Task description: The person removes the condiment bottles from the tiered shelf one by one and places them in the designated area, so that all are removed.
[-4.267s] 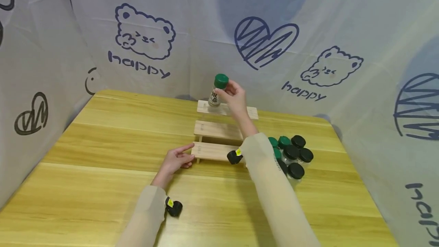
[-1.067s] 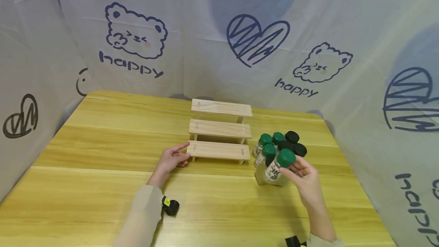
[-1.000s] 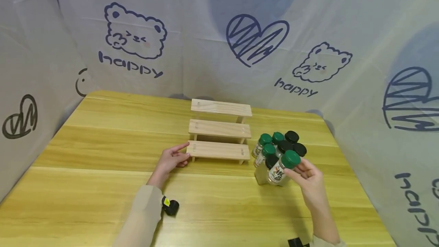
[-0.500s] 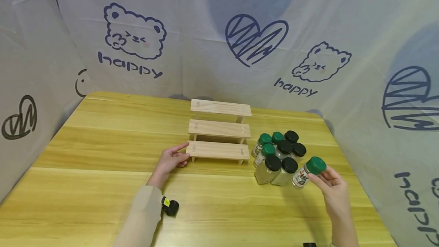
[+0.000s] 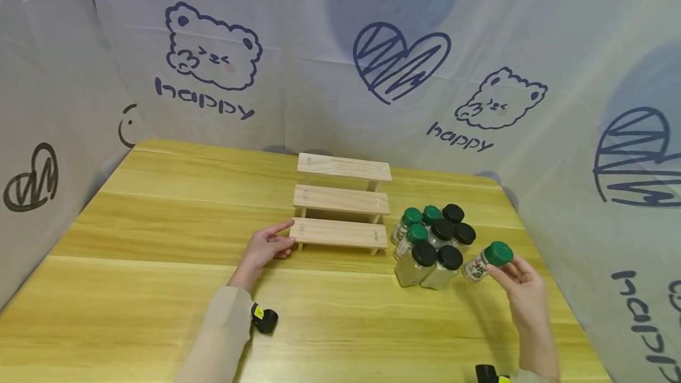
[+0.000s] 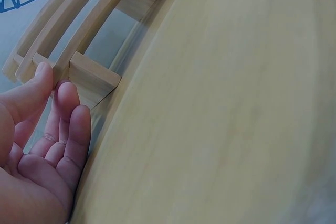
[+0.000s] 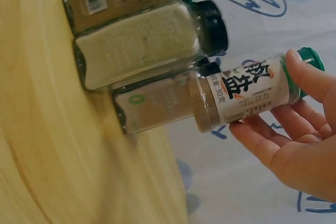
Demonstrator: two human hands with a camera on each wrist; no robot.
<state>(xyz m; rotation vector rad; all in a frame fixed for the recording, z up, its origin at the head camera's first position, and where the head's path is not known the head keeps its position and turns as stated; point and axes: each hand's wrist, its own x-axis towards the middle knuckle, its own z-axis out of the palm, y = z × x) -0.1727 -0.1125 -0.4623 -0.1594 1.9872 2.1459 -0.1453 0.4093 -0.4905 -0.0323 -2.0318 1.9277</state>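
My right hand grips a small spice bottle with a green cap and a white label. In the right wrist view the spice bottle is off the table, beside the square spice jars. Thumb and fingers of my left hand pinch the left end of the lowest board of a three-tier wooden rack. The left wrist view shows the thumb and a fingertip of that hand at the edge of the rack.
Several black-capped jars and smaller green-capped bottles stand close together right of the rack. They rest on a wood-grain table. A printed white cloth hangs behind and at both sides.
The right hand has carried the green-capped spice bottle from the rack's top tier, past the front of the jars, to their right. The left hand has stayed at the rack's left end.
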